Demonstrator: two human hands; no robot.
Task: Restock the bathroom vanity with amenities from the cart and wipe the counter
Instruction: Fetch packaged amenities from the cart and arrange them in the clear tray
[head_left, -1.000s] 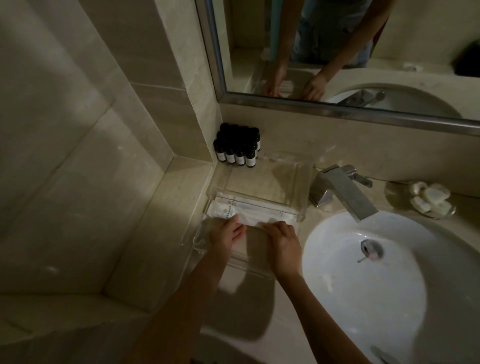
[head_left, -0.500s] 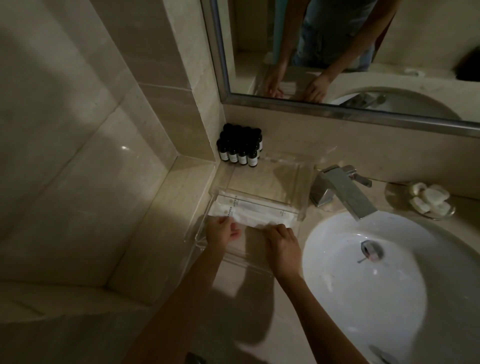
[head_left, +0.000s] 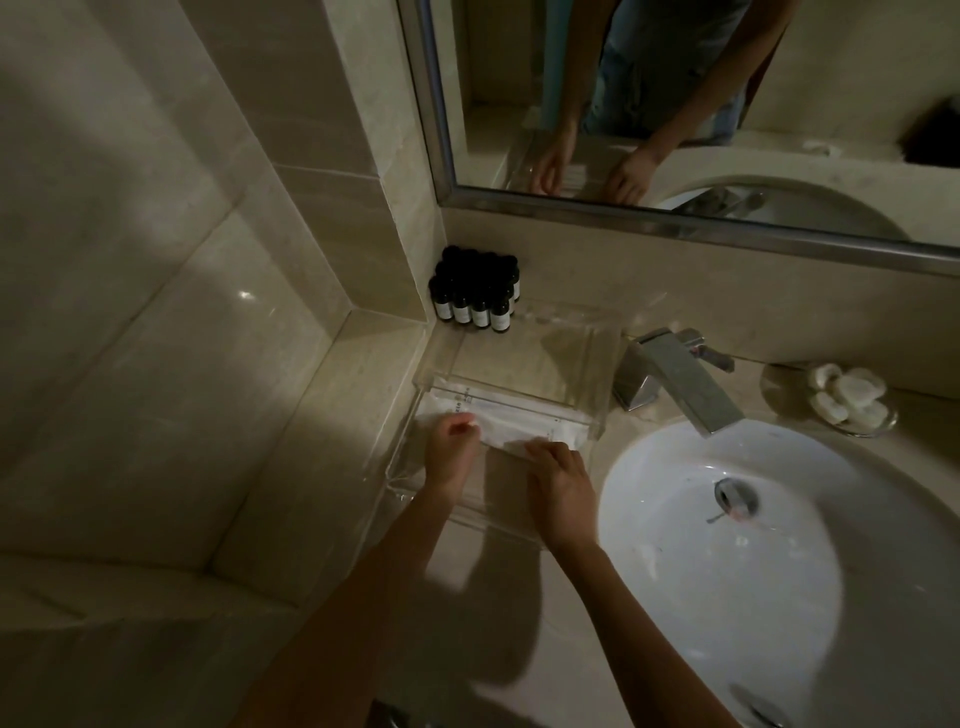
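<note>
Vanity counter: white packets in clear tray; left hand, right hand pinch near edge.

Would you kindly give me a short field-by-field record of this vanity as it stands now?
Left hand: pinches the white packets at their left end
Right hand: fingers on the packets' near edge; grip unclear
Packets: lying in the clear tray
Dark bottles: clustered in the back corner, behind the tray
Faucet: right of the tray, over the sink
Dish: white round pieces, beyond the faucet
</note>
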